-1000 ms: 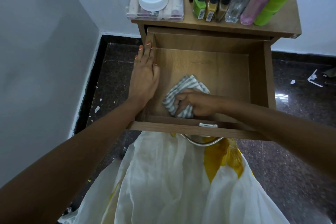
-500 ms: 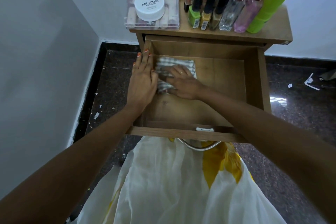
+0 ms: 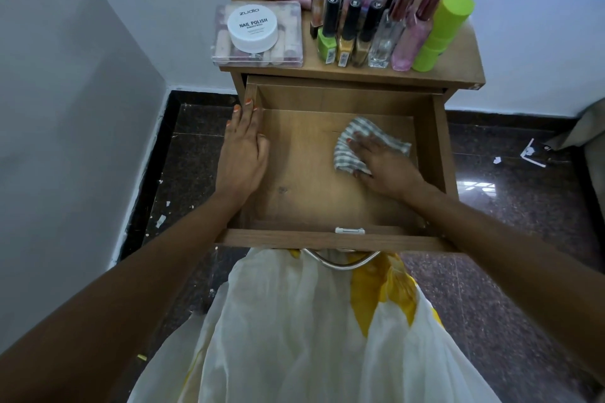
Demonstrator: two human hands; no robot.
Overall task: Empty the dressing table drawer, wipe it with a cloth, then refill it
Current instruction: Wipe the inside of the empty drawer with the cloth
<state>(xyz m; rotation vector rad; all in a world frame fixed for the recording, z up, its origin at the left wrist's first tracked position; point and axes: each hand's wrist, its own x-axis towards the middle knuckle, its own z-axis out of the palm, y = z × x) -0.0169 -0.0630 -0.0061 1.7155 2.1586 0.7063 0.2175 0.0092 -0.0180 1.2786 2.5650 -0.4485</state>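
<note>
The wooden drawer point(image 3: 440, 154) of the dressing table is pulled out, and nothing lies in it but a grey-and-white striped cloth point(image 3: 352, 147). My right hand point(image 3: 384, 165) presses flat on the cloth, fingers straight, at the drawer's right side near the back. My left hand point(image 3: 244, 154) rests flat on top of the drawer's left wall, fingers pointing toward the back corner. On the table top point(image 3: 458, 70) stand the cosmetics: a clear box with a white nail-polish-remover jar point(image 3: 252, 30), several nail polish bottles point(image 3: 343, 33), perfume bottles point(image 3: 411, 33) and a green container point(image 3: 440, 31).
A metal handle point(image 3: 340, 260) hangs under the drawer front, just above my white and yellow garment point(image 3: 311, 337). Dark polished floor point(image 3: 510, 193) with scraps of paper lies on both sides. White walls close in at the left and behind the table.
My right hand slid the cloth from the near middle to the back left of the drawer, then across to the right side. My left hand stayed on the left wall.
</note>
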